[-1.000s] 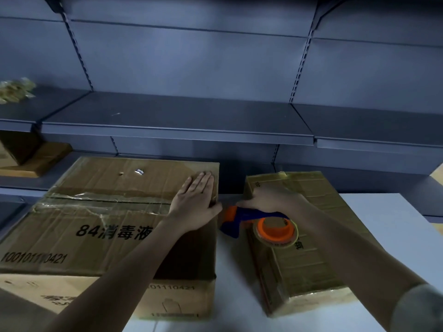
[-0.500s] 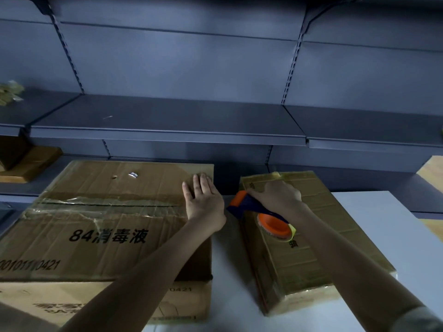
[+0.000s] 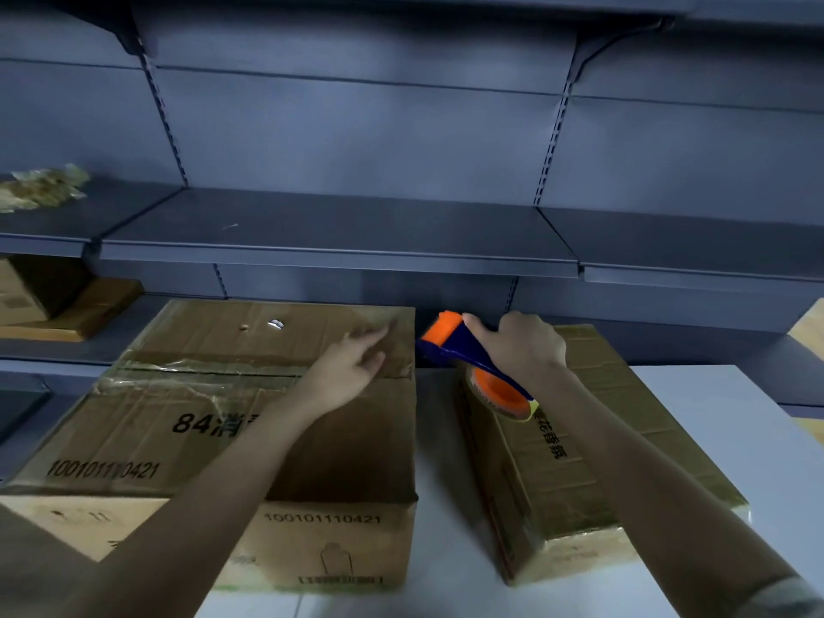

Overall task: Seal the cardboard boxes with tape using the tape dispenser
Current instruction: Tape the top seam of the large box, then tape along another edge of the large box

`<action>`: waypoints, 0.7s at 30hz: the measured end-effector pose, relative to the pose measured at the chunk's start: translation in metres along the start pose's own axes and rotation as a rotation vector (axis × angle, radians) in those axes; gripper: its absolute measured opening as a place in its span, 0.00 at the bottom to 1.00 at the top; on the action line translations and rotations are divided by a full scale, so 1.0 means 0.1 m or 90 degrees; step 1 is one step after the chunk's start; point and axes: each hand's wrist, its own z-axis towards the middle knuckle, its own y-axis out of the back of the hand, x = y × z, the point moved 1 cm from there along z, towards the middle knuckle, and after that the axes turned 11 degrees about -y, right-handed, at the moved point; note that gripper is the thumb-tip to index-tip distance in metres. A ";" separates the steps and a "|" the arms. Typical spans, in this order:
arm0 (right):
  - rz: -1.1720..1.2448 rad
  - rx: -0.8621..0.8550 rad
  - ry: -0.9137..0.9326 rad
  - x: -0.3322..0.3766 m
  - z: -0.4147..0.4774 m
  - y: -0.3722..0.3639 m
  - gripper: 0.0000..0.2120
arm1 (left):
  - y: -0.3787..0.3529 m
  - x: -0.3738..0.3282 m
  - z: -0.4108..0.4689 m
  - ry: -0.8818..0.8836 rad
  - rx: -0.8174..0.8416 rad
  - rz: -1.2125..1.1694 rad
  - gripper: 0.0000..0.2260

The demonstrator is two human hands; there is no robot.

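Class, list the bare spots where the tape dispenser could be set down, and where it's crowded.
Free: white table right of the narrow box; the strip between boxes; the grey shelf behind. Crowded: left, under the large box.

left hand (image 3: 352, 372): fingers loose on large brown cardboard box (image 3: 214, 421) | right hand (image 3: 524, 345): grips orange-and-blue tape dispenser (image 3: 468, 354) above narrow taped cardboard box (image 3: 593, 461) | white counter (image 3: 722, 421)

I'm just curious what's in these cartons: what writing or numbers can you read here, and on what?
"84消", rest hidden: top of the large box.
"100101110421": same top, near its front edge.
"100101110421": its front face.
Sideways characters on the small box: too blurred to read.
Small print low on that face: too blurred.
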 end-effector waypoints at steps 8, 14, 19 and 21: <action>0.059 -0.185 0.160 0.73 -0.33 0.01 0.21 | 0.60 0.69 -0.43 0.088 0.029 0.147 0.23; -0.013 -0.233 0.286 1.46 -0.71 -0.32 0.23 | 0.93 1.22 -0.71 0.222 -0.023 0.340 0.27; -0.101 -0.169 0.309 1.68 -0.80 -0.67 0.27 | 0.80 1.33 -0.83 0.250 0.005 0.431 0.29; -0.101 -0.151 0.289 1.67 -0.81 -0.67 0.26 | 0.79 1.34 -0.82 0.249 -0.002 0.431 0.29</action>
